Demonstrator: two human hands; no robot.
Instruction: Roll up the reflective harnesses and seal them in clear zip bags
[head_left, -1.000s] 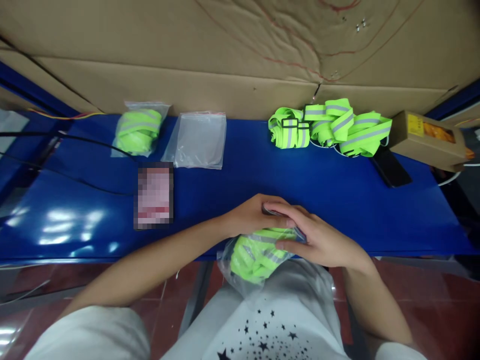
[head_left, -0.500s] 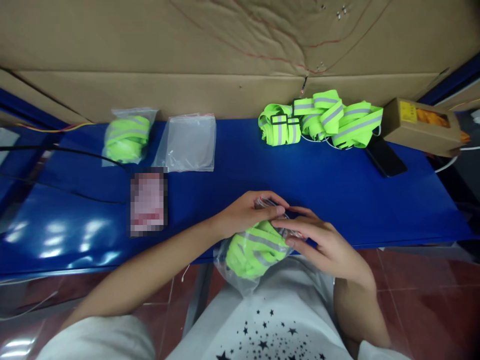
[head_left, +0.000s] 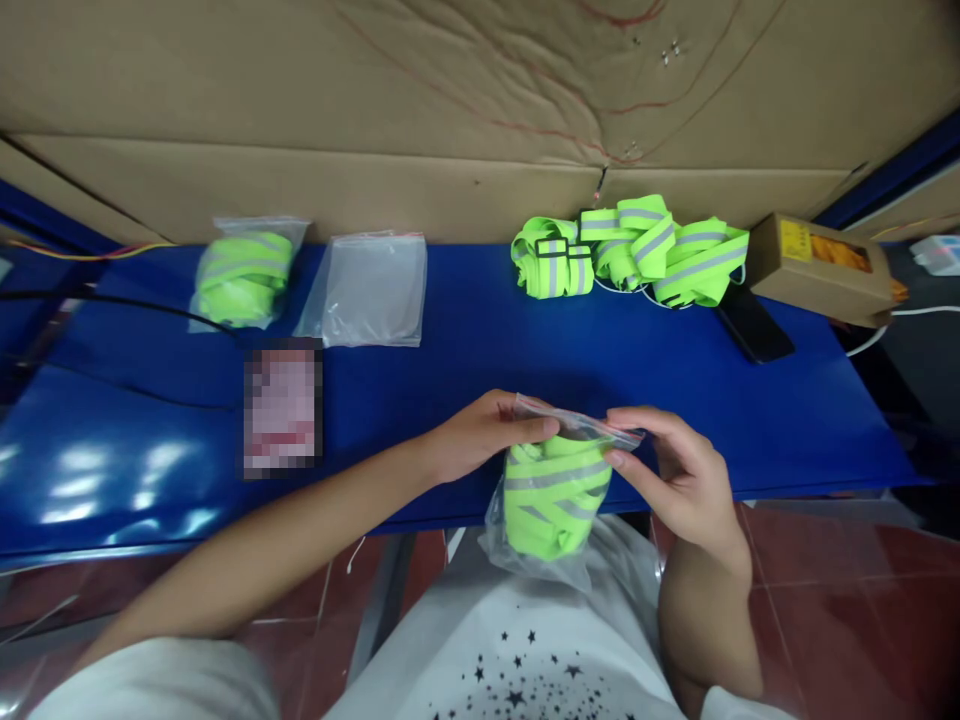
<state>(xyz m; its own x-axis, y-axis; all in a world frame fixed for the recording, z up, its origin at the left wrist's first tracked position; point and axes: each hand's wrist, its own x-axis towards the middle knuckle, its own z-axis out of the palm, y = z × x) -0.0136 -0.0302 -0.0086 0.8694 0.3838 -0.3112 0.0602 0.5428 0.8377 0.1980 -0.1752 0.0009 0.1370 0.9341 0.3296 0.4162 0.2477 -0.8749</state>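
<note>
A clear plastic bag stuffed with neon green reflective straps hangs over the near edge of the blue table. My left hand pinches the left end of the bag's top strip. My right hand pinches the right end, thumb and fingers pressed together. The bag's mouth is stretched flat between the two hands.
At the back left lie a filled bag of green straps and a stack of empty clear bags. A pile of loose green straps, a black phone and a cardboard box sit back right. Black cables cross the left.
My hands have moved apart along the top of the bag, right hand sliding rightwards. The bag has turned from lying slanted to hanging upright.
</note>
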